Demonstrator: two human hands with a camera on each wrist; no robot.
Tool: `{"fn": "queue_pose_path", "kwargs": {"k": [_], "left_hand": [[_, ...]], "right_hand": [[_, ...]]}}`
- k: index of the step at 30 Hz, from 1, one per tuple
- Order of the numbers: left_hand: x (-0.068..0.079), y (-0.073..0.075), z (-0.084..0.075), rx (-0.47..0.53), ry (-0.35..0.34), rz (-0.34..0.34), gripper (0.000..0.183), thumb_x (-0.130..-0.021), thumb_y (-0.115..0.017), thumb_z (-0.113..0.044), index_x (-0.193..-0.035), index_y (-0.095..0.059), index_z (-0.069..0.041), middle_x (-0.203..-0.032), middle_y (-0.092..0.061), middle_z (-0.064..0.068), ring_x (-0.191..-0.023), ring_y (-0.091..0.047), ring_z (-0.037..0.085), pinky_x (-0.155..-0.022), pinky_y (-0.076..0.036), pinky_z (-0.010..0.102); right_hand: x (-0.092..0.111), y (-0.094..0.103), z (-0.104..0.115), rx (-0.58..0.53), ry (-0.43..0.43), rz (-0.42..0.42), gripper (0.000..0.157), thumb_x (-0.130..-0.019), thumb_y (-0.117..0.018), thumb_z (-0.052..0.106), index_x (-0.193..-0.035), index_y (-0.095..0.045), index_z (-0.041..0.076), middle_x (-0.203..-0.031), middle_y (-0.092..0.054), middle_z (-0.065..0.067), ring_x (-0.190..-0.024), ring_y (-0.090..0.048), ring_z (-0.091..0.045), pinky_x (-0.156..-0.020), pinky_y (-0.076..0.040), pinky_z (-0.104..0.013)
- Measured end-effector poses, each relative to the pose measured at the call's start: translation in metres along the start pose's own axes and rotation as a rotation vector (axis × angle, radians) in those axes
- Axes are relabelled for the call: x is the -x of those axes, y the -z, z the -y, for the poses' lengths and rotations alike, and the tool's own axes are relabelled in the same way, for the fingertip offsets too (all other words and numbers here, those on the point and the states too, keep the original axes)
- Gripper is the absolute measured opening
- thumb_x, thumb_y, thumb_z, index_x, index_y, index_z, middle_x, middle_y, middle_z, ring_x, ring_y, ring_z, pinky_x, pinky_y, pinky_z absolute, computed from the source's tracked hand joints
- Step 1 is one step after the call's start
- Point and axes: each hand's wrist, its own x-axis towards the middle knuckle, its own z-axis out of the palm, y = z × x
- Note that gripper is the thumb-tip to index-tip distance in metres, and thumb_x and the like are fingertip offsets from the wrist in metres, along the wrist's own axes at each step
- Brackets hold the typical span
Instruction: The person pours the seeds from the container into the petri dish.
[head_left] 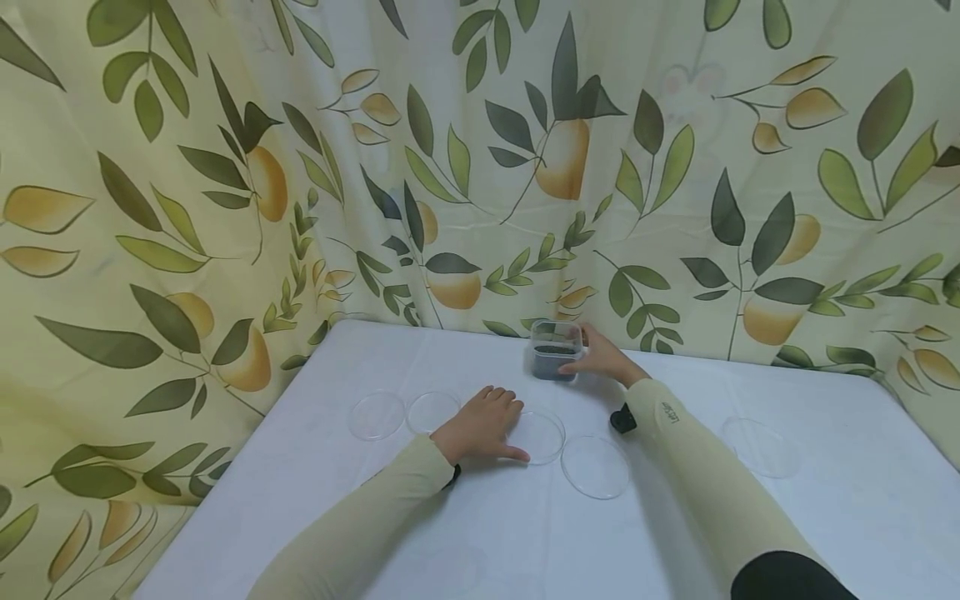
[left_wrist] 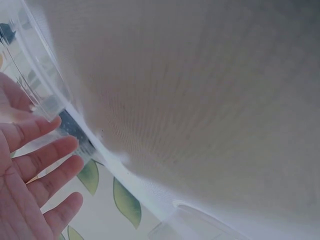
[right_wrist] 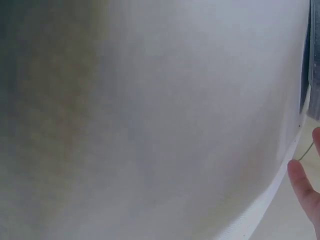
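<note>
The clear container (head_left: 555, 362) stands upright near twelve o'clock on the white-covered surface (head_left: 405, 358), close to its far edge, dark contents (head_left: 551, 368) filling its lower part. The right hand (head_left: 603, 357) pinches it at its three o'clock end, thumb on the near side and fingers toward the back; their exact contact is hard to tell.

The left hand (head_left: 483, 422) has its fingers spread and fairly straight beside the middle dish (head_left: 538, 438), at that dish's nine o'clock side. Whether they touch its rim cannot be told. Another clear dish (head_left: 596, 467) lies just beside the middle one, toward four o'clock.

The container looks like thin, stiff plastic, probably light in itself, with most of its weight in what it carries; tilting could shift that load. Opposite side walls seem the best hold. The dishes look light, rigid, slippery and perhaps brittle, so a gentle grip across the rim should suit them.
</note>
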Motion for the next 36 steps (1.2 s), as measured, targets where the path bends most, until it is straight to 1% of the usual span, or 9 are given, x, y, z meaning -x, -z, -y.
{"fn": "queue_pose_path", "kwargs": {"k": [4, 10, 17, 18, 24, 30, 36], "left_hand": [[-0.001, -0.001, -0.001, -0.005, -0.001, -0.007, 0.078, -0.076, -0.051, -0.075, -0.122, -0.053, -0.012, -0.121, -0.055, 0.003, -0.115, -0.05, 0.019, -0.106, -0.036, 0.037], [-0.001, 0.001, -0.002, 0.0, 0.014, 0.022, 0.081, -0.077, -0.051, -0.074, -0.127, -0.051, -0.011, -0.125, -0.055, 0.004, -0.119, -0.049, 0.019, -0.108, -0.036, 0.037], [-0.001, 0.002, -0.002, 0.004, 0.024, 0.043, 0.081, -0.077, -0.05, -0.074, -0.128, -0.05, -0.011, -0.127, -0.054, 0.005, -0.122, -0.048, 0.019, -0.108, -0.035, 0.036], [-0.001, 0.003, -0.002, 0.005, 0.026, 0.047, 0.081, -0.077, -0.05, -0.074, -0.129, -0.049, -0.011, -0.128, -0.054, 0.005, -0.122, -0.047, 0.019, -0.109, -0.035, 0.036], [0.0, 0.003, -0.002, 0.009, 0.03, 0.059, 0.082, -0.078, -0.05, -0.074, -0.13, -0.048, -0.011, -0.128, -0.053, 0.005, -0.123, -0.047, 0.019, -0.109, -0.034, 0.036], [0.0, 0.0, -0.002, 0.006, 0.022, 0.047, 0.081, -0.078, -0.05, -0.074, -0.129, -0.049, -0.011, -0.128, -0.053, 0.004, -0.121, -0.047, 0.019, -0.109, -0.035, 0.036], [-0.001, -0.003, -0.001, 0.009, 0.023, 0.03, 0.083, -0.078, -0.05, -0.074, -0.13, -0.048, -0.01, -0.129, -0.053, 0.006, -0.123, -0.047, 0.02, -0.109, -0.034, 0.037]], "right_hand": [[0.003, 0.002, 0.004, -0.001, -0.004, -0.008, 0.092, -0.072, -0.08, 0.021, -0.14, -0.024, -0.004, -0.141, -0.039, -0.028, -0.132, -0.033, -0.047, -0.109, -0.027, -0.058], [0.008, 0.005, 0.009, 0.006, -0.01, -0.024, 0.095, -0.072, -0.081, 0.023, -0.142, -0.023, -0.004, -0.142, -0.038, -0.028, -0.131, -0.035, -0.046, -0.109, -0.028, -0.058], [0.013, 0.009, 0.012, 0.061, 0.014, -0.082, 0.081, -0.071, -0.081, 0.022, -0.134, -0.034, 0.0, -0.137, -0.043, -0.026, -0.129, -0.039, -0.046, -0.107, -0.031, -0.059], [0.014, 0.01, 0.013, 0.064, 0.02, -0.091, 0.081, -0.071, -0.081, 0.021, -0.134, -0.034, 0.0, -0.137, -0.043, -0.026, -0.129, -0.039, -0.045, -0.107, -0.031, -0.059], [0.019, 0.016, 0.019, 0.113, 0.048, -0.131, 0.089, -0.069, -0.082, 0.025, -0.138, -0.03, 0.0, -0.137, -0.043, -0.025, -0.128, -0.041, -0.043, -0.104, -0.034, -0.059], [0.025, 0.021, 0.025, 0.166, 0.089, -0.184, 0.089, -0.067, -0.084, 0.026, -0.135, -0.033, 0.0, -0.136, -0.044, -0.024, -0.126, -0.042, -0.042, -0.101, -0.037, -0.058], [0.031, 0.025, 0.032, 0.25, 0.08, -0.222, 0.094, -0.066, -0.084, 0.031, -0.138, -0.032, 0.0, -0.135, -0.046, -0.025, -0.122, -0.046, -0.042, -0.097, -0.04, -0.057]]}}
